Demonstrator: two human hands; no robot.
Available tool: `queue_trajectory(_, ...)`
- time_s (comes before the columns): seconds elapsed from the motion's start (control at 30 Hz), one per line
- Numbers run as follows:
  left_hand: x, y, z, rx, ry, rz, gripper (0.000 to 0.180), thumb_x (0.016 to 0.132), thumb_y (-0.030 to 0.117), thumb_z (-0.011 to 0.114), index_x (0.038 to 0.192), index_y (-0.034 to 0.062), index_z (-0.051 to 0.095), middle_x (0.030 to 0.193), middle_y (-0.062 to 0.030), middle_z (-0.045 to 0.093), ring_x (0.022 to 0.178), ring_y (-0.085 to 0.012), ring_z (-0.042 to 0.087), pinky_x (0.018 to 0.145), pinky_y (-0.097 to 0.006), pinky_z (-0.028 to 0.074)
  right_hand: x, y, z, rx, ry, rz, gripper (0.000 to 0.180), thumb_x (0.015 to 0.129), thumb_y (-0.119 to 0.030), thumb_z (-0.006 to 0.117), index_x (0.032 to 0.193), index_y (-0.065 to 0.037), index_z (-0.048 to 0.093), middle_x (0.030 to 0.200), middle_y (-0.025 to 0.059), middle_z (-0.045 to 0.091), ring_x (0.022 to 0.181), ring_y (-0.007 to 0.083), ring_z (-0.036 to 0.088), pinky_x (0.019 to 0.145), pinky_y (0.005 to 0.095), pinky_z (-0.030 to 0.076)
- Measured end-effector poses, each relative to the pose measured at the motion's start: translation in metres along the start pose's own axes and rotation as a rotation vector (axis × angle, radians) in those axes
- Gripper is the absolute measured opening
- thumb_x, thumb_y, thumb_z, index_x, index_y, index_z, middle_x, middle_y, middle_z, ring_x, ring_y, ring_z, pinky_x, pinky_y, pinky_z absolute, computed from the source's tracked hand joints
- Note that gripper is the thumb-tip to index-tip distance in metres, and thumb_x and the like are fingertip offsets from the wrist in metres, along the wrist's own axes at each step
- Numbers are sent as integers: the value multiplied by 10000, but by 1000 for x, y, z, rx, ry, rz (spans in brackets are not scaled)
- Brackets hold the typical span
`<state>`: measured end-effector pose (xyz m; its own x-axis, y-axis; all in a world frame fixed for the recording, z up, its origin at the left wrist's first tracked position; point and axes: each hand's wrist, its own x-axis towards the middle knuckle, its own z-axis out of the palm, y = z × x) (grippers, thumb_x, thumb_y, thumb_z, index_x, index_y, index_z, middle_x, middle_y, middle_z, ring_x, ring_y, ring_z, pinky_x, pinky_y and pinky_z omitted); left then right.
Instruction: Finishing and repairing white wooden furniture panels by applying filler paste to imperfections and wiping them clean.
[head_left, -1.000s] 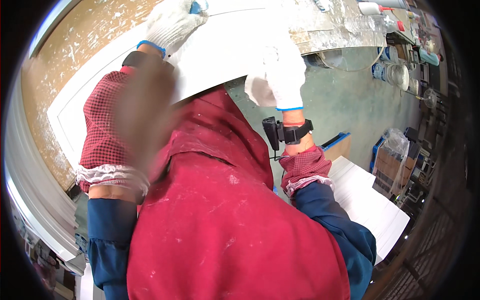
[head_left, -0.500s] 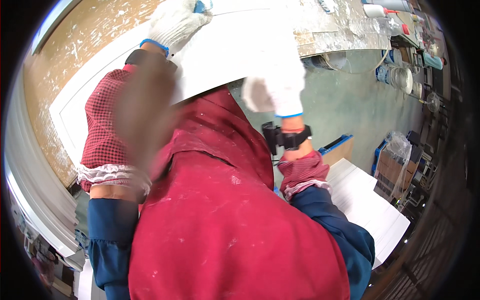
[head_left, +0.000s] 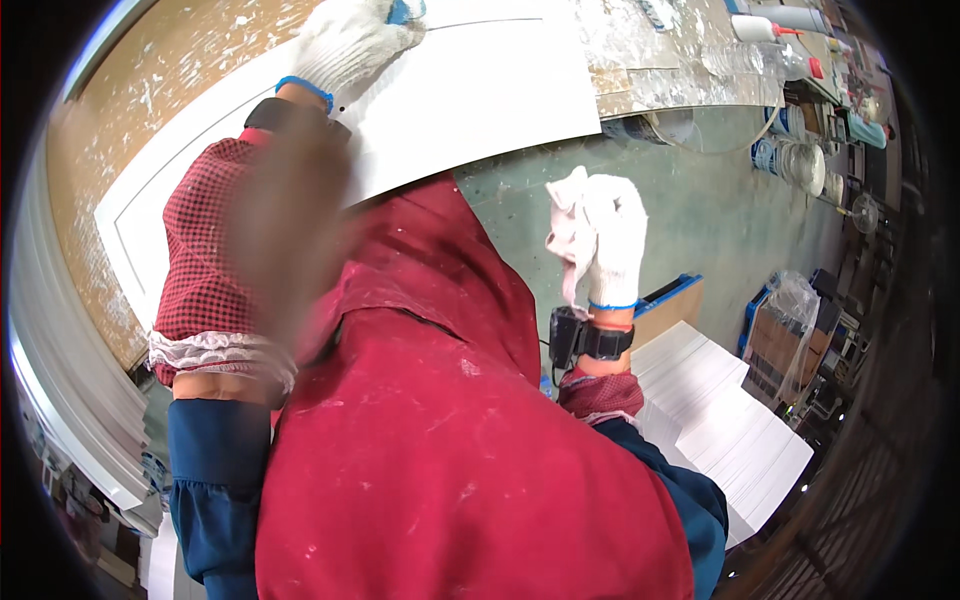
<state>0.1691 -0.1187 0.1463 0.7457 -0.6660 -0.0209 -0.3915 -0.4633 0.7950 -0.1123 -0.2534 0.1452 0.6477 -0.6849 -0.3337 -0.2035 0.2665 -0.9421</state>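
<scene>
One knit-gloved right hand [head_left: 615,235] clenches crumpled cloth [head_left: 569,238] past the bench [head_left: 690,92] edge; my left hand [head_left: 345,50] rests on smooth panel [head_left: 480,95], openness I can't tell.

a brown blur [head_left: 295,225] is hiding part of the left sleeve [head_left: 203,230], its form smearing too much to tell. the top edge is cutting off the left hand [head_left: 350,48], and a blue patch [head_left: 405,12] by it is showing too little to be named. the board [head_left: 490,90] is running past that same edge and partly disappearing under the hand. the right hand [head_left: 622,225] is concealing part of the cloth [head_left: 570,235]. the bottom edge is cropping the apron [head_left: 470,480]. the right sleeve [head_left: 680,490] is masking some of the panels [head_left: 745,440]. clutter [head_left: 80,500] at lower left is appearing too small to tell.
</scene>
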Motion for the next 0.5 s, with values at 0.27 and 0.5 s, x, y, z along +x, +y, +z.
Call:
queue_trajectory(0.27, -1, -4, 3, -4, 42, 34, 79, 681, 71, 645, 743, 85, 597, 716, -88, 573, 693, -224, 564, 633, -335, 453, 73, -18, -12, -693, -34, -337, 370, 877, -74, 627, 1225, 18, 539, 1028, 107, 647, 892, 152, 632, 781, 266, 513)
queue_trajectory(0.5, 1, -6, 4, 33, 48, 54, 78, 689, 92, 649, 751, 91, 601, 713, -91, 573, 694, -230, 570, 638, -340, 454, 97, -17, -14, -574, -302, -338, 340, 830, -36, 610, 1171, -27, 612, 1014, 77, 659, 898, 145, 612, 807, 268, 489)
